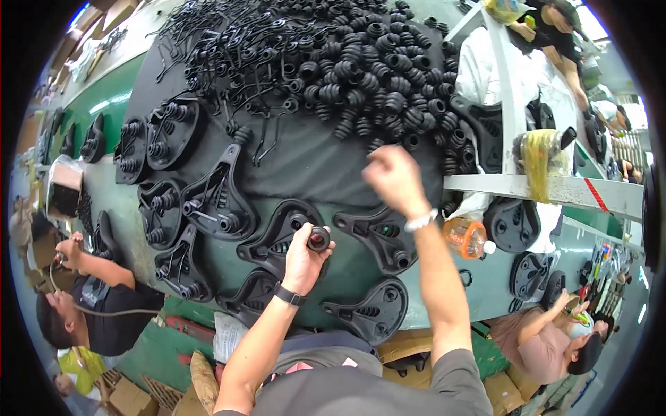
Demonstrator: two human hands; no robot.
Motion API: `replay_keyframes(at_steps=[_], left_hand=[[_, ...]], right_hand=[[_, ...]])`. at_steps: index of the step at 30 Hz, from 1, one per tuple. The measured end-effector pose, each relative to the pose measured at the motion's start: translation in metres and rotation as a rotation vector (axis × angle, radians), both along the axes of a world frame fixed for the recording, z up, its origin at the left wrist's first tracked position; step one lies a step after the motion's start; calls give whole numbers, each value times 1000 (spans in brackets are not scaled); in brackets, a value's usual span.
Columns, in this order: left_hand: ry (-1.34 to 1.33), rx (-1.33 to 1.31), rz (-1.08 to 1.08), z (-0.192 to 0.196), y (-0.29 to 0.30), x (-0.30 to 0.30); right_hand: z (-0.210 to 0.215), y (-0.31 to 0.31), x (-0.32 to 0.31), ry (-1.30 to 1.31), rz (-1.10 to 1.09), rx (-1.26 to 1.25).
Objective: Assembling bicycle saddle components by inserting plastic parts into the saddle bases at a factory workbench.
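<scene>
Protruding from the thumb side of the left hand (303, 260), a short black rounded piece with a glossy dark red end face (318, 239) is held in curled fingers; its long axis is strongly foreshortened, seemingly directed up toward the camera. Beneath this grip, at about 10 o'clock, a black triangular plastic saddle shell (267, 239) is partly covered by the hand, its narrow nose turned toward 8 o'clock and its broad end toward 2 o'clock. The right hand (394, 177) is raised and blurred, with fingers curled; whether anything is pinched in it cannot be told. By it the lower edge of a heap of black ribbed bellows-shaped pieces (388, 76) is more closely approached than by the left hand, the heap being spread from 11 to 1 o'clock of it. From the right hand, the held piece is found toward 8 o'clock, well apart. A second black plastic saddle shell (385, 239) is placed below, near 6 o'clock, its nose pointed to 10 o'clock. Farther out, toward 4 o'clock, a clear bottle with orange contents and a white cap (463, 238) is seen lying tilted
</scene>
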State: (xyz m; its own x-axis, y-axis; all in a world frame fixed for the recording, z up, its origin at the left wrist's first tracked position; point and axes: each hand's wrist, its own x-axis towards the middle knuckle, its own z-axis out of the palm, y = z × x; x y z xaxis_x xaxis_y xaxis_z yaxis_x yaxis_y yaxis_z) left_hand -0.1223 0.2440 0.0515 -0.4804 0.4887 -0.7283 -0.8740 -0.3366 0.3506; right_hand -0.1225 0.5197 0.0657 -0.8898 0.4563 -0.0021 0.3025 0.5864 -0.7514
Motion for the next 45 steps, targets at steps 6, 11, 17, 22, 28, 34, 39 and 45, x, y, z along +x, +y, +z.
replay_keyframes(at_steps=[6, 11, 17, 22, 28, 34, 39, 45], left_hand=[[85, -151, 111, 19, -95, 17], [202, -514, 124, 21, -198, 35], [665, -901, -268, -6, -280, 104], [1274, -859, -692, -2, -279, 129], [1447, -796, -870, -26, -291, 135], [1592, -717, -888, -25, -298, 121], [1647, -748, -978, -37, -300, 118], [1547, -654, -988, -16, -305, 109]], right_hand=[[-118, 128, 2, -269, -275, 601], [-118, 134, 14, -317, -173, 508], [-24, -7, 21, 94, -280, 229], [26, -248, 79, 89, 420, -123], [-31, -346, 90, -105, 634, 100], [-34, -364, 91, -230, 574, 320], [-43, -388, 99, -181, 452, 397], [-20, -383, 76, -56, 266, 164]])
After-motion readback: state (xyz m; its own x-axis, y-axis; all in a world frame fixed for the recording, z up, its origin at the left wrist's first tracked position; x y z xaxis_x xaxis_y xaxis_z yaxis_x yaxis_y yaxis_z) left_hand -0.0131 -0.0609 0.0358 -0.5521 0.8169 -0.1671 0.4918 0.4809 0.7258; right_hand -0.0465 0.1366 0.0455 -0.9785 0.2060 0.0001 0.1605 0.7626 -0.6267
